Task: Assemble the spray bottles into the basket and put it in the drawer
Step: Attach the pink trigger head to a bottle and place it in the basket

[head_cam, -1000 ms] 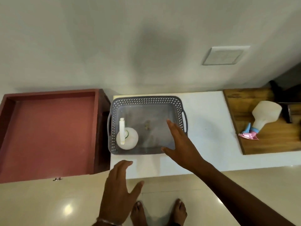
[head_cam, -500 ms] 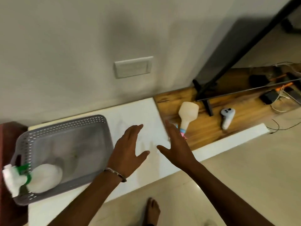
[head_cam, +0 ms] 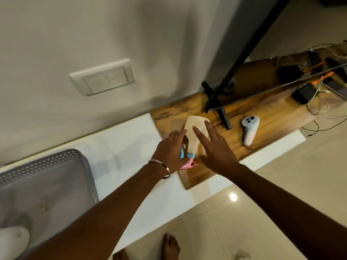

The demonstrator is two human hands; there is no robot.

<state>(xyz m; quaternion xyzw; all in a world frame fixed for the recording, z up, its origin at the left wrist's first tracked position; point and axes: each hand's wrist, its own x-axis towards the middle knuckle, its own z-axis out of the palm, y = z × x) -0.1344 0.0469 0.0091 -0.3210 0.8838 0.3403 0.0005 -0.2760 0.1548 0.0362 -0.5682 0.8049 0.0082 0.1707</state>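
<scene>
Beige floor tiles (head_cam: pixel 216 222) fill the near edge of the view, with bare toes (head_cam: pixel 170 244) showing at the bottom. Just beyond them runs a white counter (head_cam: pixel 131 139), and a grey perforated basket (head_cam: pixel 47 177) sits on its left part. A white spray bottle (head_cam: pixel 13 241) lies in the basket's near corner, only partly in view.

Both forearms reach forward over the counter. The left hand (head_cam: pixel 171 152), with a metal bangle (head_cam: pixel 161 167) at the wrist, is spread with its fingers loose, hanging over the pink and blue nozzle end of a second bottle. The right hand (head_cam: pixel 214 149) is likewise spread flat, fingers apart, over the other side of that bottle. Neither hand is closed around it; whether the fingertips touch it cannot be told.

That cream spray bottle (head_cam: pixel 193 128) lies on its side on a wooden board (head_cam: pixel 262 109) that adjoins the counter on the right, its wide base pointing away toward the wall and its pink trigger (head_cam: pixel 187 164) pointing back toward the person. It is well apart from the basket.

Farther right on the board lies a pale handheld controller (head_cam: pixel 249 130). Behind it stands a black leg (head_cam: pixel 221 107) of a thin dark stand, and beyond that are black boxes and tangled cables (head_cam: pixel 317 98). On the wall above the counter is a white switch plate (head_cam: pixel 102 79).
</scene>
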